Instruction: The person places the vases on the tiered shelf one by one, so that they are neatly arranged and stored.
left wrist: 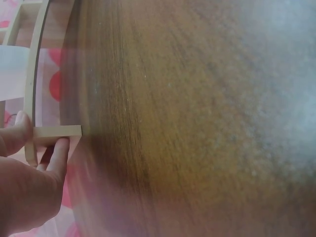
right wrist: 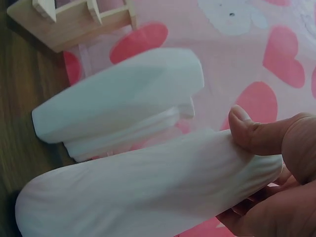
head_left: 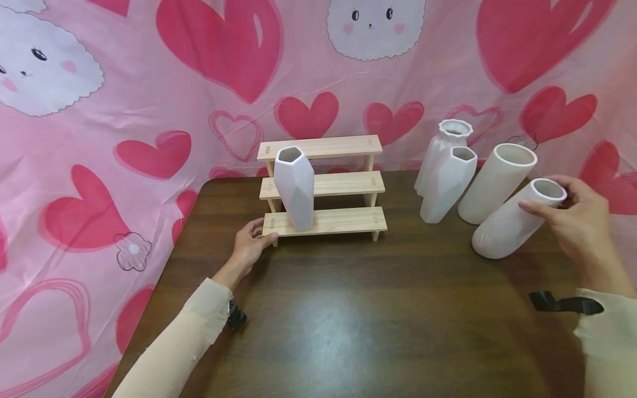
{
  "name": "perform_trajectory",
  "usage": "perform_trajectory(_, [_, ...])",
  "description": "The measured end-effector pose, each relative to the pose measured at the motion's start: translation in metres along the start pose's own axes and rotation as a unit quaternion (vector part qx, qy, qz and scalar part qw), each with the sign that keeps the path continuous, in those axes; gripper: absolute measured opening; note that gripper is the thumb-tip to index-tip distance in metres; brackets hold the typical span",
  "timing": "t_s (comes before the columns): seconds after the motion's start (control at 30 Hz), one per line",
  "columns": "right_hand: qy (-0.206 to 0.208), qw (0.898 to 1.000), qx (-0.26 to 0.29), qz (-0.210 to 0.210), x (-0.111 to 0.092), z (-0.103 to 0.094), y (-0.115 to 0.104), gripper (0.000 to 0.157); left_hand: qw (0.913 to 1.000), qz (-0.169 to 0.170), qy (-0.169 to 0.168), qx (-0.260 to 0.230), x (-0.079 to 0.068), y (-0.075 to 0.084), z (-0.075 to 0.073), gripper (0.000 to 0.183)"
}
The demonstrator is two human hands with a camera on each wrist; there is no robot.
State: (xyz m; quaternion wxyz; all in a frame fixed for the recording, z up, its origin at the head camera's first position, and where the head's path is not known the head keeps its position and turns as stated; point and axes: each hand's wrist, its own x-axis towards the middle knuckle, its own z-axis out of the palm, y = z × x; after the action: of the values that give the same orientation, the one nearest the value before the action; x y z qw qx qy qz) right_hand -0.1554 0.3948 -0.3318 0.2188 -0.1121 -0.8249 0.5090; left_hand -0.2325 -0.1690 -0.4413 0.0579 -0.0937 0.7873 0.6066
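At the left end of the lowest step of a three-tier wooden stand [head_left: 325,222], my left hand [head_left: 247,243] pinches the board, thumb on the board and fingers at the leg [left wrist: 58,131]. One white faceted vase [head_left: 294,185] stands upright on that lowest step. My right hand [head_left: 579,213] grips a white rounded vase [head_left: 512,224] near its rim, thumb on the near side and fingers behind. In the right wrist view this textured vase [right wrist: 123,190] runs from the thumb down toward the table.
Beside the held vase stand a white cylindrical vase [head_left: 490,185], another faceted vase [head_left: 445,188] and a fluted vase with a wavy rim [head_left: 433,157]. They are on a dark wooden table [head_left: 318,309]. A pink heart-patterned cloth [head_left: 224,50] hangs behind.
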Motion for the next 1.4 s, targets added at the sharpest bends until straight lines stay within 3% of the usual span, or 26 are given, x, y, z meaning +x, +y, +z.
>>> perform_trajectory(0.1, [-0.008, 1.0, 0.004, -0.005, -0.002, 0.003, -0.005, 0.045, 1.0, 0.001, -0.001, 0.001, 0.0, 0.0, 0.0, 0.063])
perform_trajectory(0.33, [-0.019, 0.999, -0.045, -0.005, -0.007, 0.009, -0.021, 0.05, 0.9999, 0.012, 0.0, -0.01, -0.002, 0.002, 0.0, 0.062])
perform_trajectory(0.67, [-0.046, 0.997, -0.028, -0.05, -0.011, 0.024, -0.037, 0.056, 0.9999, 0.01, -0.003, -0.006, -0.004, 0.003, -0.001, 0.062])
perform_trajectory(1.0, [-0.072, 0.992, 0.011, -0.103, -0.009, 0.053, -0.057, 0.053, 1.0, 0.003, -0.003, -0.001, -0.004, 0.003, 0.0, 0.061])
perform_trajectory(1.4, [-0.107, 0.986, 0.029, -0.122, -0.01, 0.078, -0.086, 0.055, 1.0, 0.007, -0.001, 0.001, -0.004, 0.003, 0.001, 0.061])
